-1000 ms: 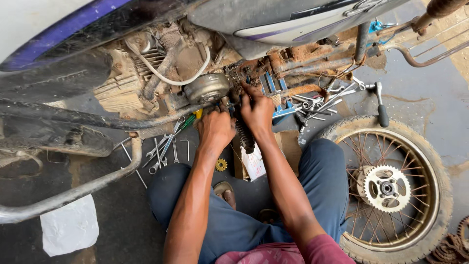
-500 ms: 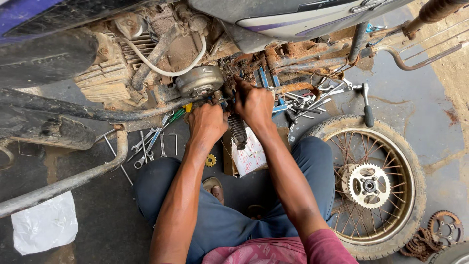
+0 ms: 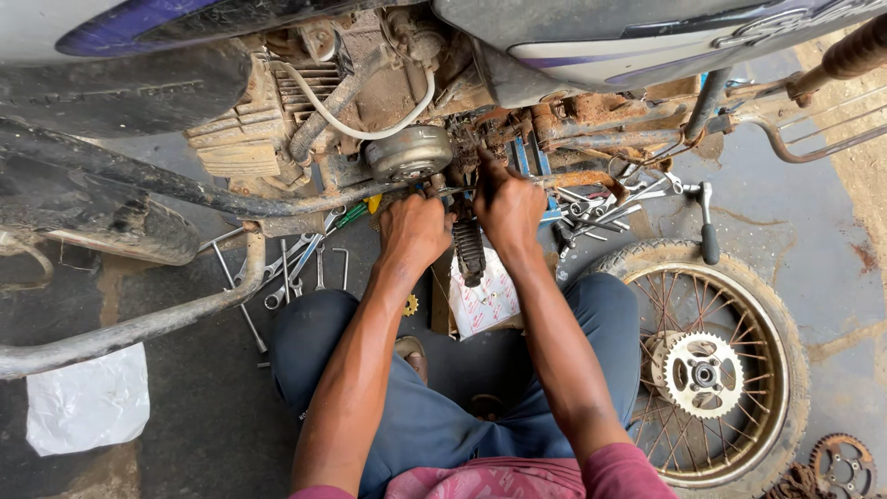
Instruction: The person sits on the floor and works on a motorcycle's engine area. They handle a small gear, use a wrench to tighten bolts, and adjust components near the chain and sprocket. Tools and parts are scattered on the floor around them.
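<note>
Both hands work low on the dirty engine of a motorcycle [image 3: 305, 111] that stands over me. My left hand [image 3: 413, 231] is closed around a thin metal tool under the round grey engine cover [image 3: 408, 152]. My right hand [image 3: 506, 205] grips the rusty parts just right of that cover, fingers pressed in. The black ribbed footpeg [image 3: 468, 251] hangs down between my two hands. What the fingers pinch is hidden.
Wrenches [image 3: 296, 263] lie on the floor at left, more wrenches and a ratchet [image 3: 707, 217] at right. A spoked wheel with sprocket [image 3: 707, 370] lies at my right knee. A small carton [image 3: 485, 300] sits between my knees. A white bag [image 3: 88, 397] lies at left. The exhaust pipe [image 3: 129, 328] crosses left.
My head has shifted slightly, so the view slid; both hands stay at the same spot on the engine with small finger movements.
</note>
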